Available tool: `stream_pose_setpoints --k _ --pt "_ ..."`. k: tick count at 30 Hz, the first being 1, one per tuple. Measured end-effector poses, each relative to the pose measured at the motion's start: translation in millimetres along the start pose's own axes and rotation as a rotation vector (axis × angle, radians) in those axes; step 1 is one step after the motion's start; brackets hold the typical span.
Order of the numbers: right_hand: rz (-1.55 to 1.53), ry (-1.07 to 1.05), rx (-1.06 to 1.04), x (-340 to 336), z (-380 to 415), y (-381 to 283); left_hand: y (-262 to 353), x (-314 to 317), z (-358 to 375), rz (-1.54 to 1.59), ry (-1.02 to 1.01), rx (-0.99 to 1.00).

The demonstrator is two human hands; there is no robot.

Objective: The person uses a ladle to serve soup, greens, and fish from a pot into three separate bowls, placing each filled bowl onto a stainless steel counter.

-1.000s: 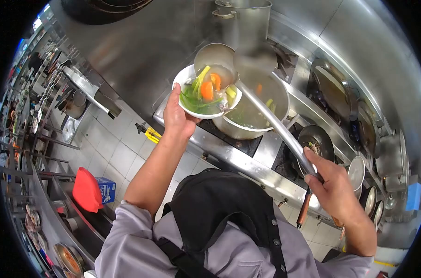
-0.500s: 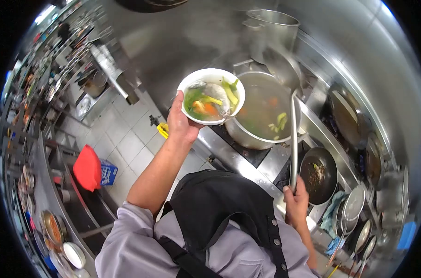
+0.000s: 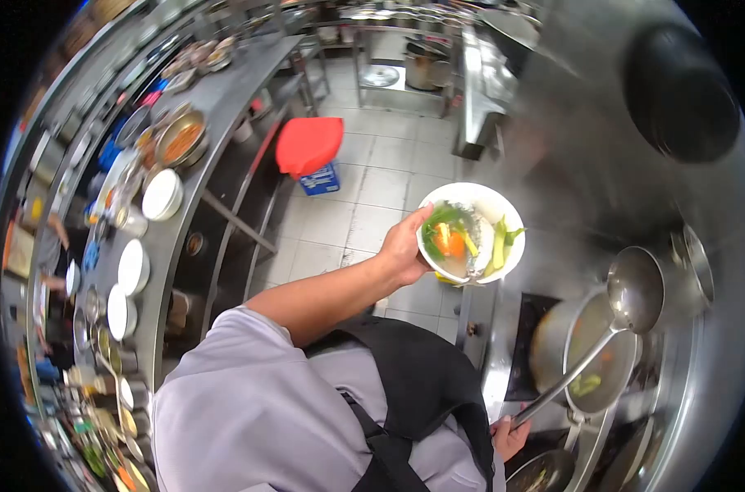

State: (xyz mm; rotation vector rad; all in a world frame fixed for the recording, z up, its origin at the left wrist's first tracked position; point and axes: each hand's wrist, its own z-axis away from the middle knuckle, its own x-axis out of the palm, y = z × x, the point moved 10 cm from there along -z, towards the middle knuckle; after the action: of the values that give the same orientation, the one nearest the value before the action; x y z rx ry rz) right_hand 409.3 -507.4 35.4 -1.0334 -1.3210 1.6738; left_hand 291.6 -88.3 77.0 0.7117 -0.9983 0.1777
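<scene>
My left hand (image 3: 403, 246) grips the rim of a white bowl (image 3: 479, 202) filled with broth, greens, carrot and a fish piece, held out over the floor beside the stove. My right hand (image 3: 509, 435) clasps the end of a long steel ladle (image 3: 633, 289), whose empty cup hangs above the big steel pot (image 3: 553, 344) of soup. Only part of my right hand shows, low behind my apron.
A long steel counter (image 3: 217, 107) on the left carries several white bowls and ingredient dishes. A red stool (image 3: 308, 143) and a blue box (image 3: 319, 178) stand on the tiled aisle. The stainless wall (image 3: 602, 189) rises right of the stove, with a dark wok (image 3: 680, 94) hanging.
The view has swung left toward the aisle and counter. The bowl has moved away from over the pot, and the ladle has lifted off it and stays above the pot.
</scene>
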Motion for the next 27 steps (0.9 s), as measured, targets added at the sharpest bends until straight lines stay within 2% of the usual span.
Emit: stream_pose_setpoints --k 3,5,6,8,10,11,12,14,16,20,25,27 --pt "0.052 -0.163 -0.029 34 -15 10 57 -52 18 0.046 0.089 0.112" --pt "0.258 -0.244 -0.238 57 -28 10 91 -96 22 0.063 0.126 0.187" --pt "0.195 -0.294 -0.03 83 -24 2 115 -120 27 0.082 0.165 0.263" --pt "0.212 -0.365 -0.052 123 -30 -6 158 -154 34 0.105 0.195 0.353" --pt "0.275 -0.472 -0.072 169 -33 -12 208 -198 51 0.108 0.359 0.506" --pt "0.321 -0.519 -0.09 193 -35 -15 229 -215 52 0.109 0.353 0.517" --pt "0.226 -0.537 -0.029 220 -31 -21 253 -233 58 0.079 0.406 0.589" --pt "0.245 -0.636 -0.011 267 -34 -15 301 -264 67 0.06 0.497 0.72" --pt "0.258 -0.719 0.0 313 -35 -11 345 -291 67 0.083 0.488 0.784" --pt "0.186 -0.625 -0.012 389 -38 -5 432 -340 55 0.108 0.492 0.928" --pt "0.125 -0.655 0.032 461 -39 -32 522 -396 20 0.149 0.495 1.039" --pt "0.119 -0.675 0.019 484 -54 -28 552 -418 9 0.155 0.601 1.113"
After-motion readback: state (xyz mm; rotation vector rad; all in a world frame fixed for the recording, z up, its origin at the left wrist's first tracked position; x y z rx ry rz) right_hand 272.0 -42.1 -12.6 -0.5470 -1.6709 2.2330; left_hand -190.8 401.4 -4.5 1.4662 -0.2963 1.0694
